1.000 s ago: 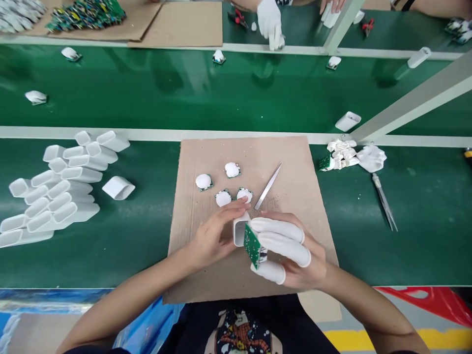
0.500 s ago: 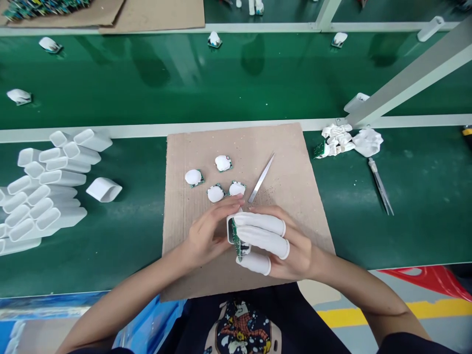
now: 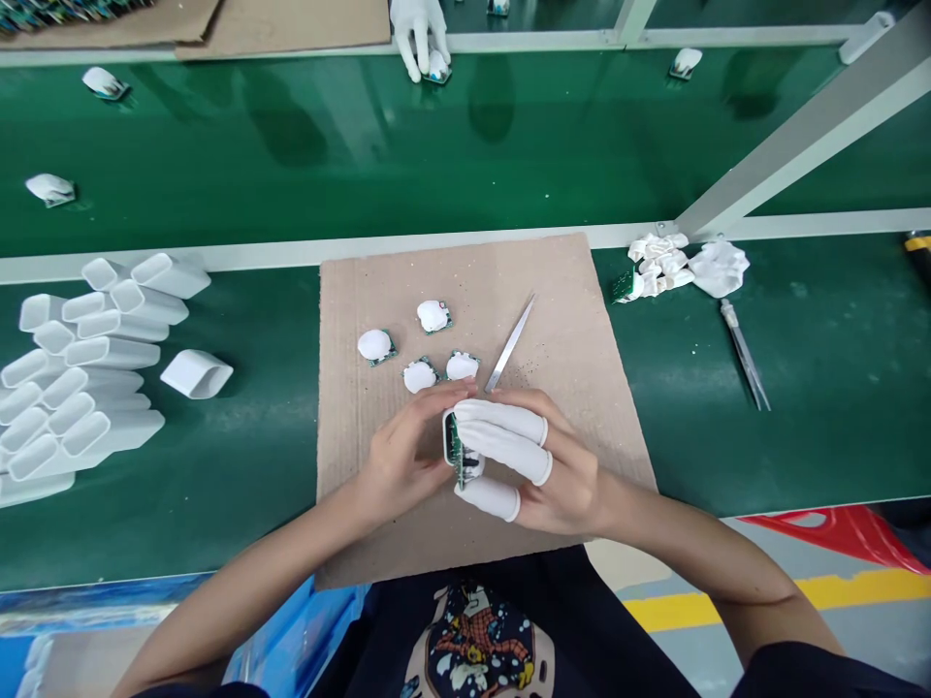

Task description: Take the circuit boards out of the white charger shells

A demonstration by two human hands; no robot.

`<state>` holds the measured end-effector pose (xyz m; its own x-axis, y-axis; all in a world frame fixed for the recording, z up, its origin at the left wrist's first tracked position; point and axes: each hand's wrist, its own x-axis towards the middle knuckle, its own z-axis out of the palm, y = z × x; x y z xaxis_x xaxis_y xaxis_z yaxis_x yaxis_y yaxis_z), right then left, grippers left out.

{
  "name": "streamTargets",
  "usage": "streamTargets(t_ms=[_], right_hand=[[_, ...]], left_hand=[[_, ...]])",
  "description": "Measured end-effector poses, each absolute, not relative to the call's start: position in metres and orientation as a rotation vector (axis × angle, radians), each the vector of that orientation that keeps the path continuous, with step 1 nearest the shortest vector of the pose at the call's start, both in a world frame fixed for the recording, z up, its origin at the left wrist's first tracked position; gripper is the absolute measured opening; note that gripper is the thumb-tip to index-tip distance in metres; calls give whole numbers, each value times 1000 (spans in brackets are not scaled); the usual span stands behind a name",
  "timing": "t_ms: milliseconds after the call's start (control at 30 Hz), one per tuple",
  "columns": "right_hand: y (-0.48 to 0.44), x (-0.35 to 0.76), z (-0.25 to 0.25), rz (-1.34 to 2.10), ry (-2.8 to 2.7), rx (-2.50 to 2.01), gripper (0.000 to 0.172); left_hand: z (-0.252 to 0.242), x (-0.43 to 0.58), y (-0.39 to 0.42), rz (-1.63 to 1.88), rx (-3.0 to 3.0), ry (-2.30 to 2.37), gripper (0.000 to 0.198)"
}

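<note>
Over the near part of a cardboard sheet (image 3: 509, 262), my left hand (image 3: 403, 451) holds a white oval sleeve (image 3: 447, 438) by its far side. My right hand (image 3: 553, 460), with white covers on several fingers, grips a green circuit board (image 3: 458, 456) at the sleeve's open end. Part of the board is inside the sleeve; the fingers hide the rest. Beyond the hands lie several small boards with white round tops, among them one at the left (image 3: 375, 346) and one at the back (image 3: 434, 315). Metal tweezers (image 3: 510, 341) rest to their right.
Many white sleeves (image 3: 109, 354) are stacked at the left, with a single one (image 3: 196, 374) beside them. At the right are crumpled white covers (image 3: 719, 269) and another pair of tweezers (image 3: 747, 359). A slanted metal post (image 3: 786, 126) stands behind.
A co-worker's white-gloved hand has come in at the top and touches a small board on the far green surface. The view has shifted slightly; my hands keep nearly the same hold.
</note>
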<state>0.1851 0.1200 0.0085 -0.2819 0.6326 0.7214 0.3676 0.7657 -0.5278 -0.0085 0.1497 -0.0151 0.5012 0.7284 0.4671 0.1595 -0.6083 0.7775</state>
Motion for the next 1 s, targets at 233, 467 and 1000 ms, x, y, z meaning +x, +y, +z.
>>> streamTargets(t_ms=[233, 467, 1000], right_hand=[[122, 182, 7, 290, -1855, -801, 48], [124, 182, 7, 342, -1860, -822, 49], [132, 194, -1, -75, -2244, -884, 36]], left_hand=[[-13, -8, 148, 1003, 1977, 796, 54], [-11, -7, 149, 967, 2033, 867, 50], [-13, -10, 153, 1002, 2081, 859, 54]])
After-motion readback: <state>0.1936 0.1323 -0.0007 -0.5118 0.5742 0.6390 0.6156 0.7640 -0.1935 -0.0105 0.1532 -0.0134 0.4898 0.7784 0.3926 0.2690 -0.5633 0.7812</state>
